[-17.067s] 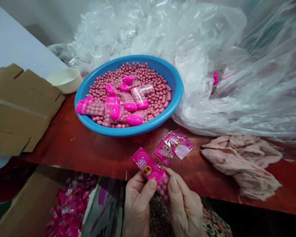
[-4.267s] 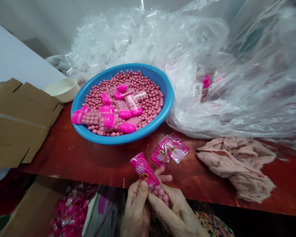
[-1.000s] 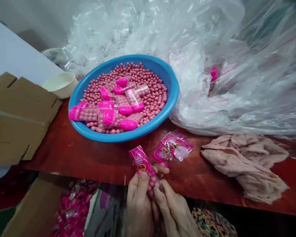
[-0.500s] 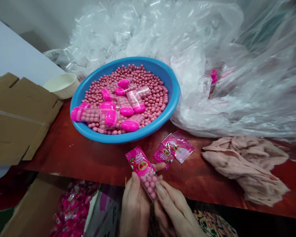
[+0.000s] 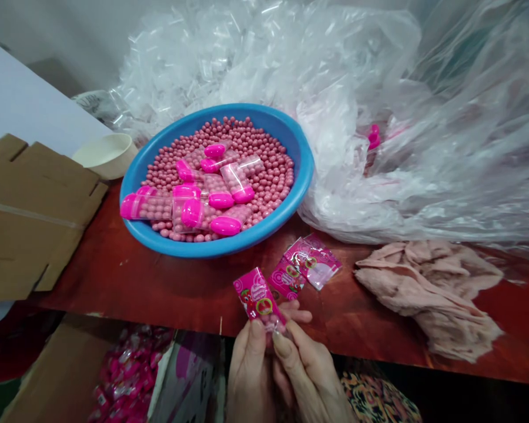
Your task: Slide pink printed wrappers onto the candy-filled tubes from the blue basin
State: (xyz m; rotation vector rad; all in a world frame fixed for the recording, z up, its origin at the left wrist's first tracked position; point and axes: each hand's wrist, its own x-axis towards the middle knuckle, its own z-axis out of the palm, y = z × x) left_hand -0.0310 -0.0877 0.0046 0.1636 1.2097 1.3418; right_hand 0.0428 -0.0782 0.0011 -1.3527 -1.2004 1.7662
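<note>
Both hands hold a small clear candy container (image 5: 271, 322) of pink balls with a pink printed sleeve (image 5: 256, 294) on its far end. My left hand (image 5: 249, 367) has its thumb on the near left part, and some of its fingers show behind the container. From the right, my right hand (image 5: 312, 367) presses its thumb and fingers on the near end, covering most of the balls there. Just beyond lie several flat pink printed sleeves (image 5: 315, 261) on the red table (image 5: 180, 288). A blue basin (image 5: 216, 249) holds loose pink candy balls (image 5: 264, 150) and several filled containers with pink caps (image 5: 227, 225).
Clear plastic bags (image 5: 344, 88) pile up behind and right of the basin. A crumpled pinkish cloth (image 5: 432, 294) lies at right. A cardboard box (image 5: 30, 217) and cream bowl (image 5: 108, 155) stand at left. Below the table edge, an open box contains pink-capped packages (image 5: 127, 376).
The container has shifted slightly right and toward me. My thumbs have moved up along it, so fewer balls show below the sleeve. The whole view has shifted slightly.
</note>
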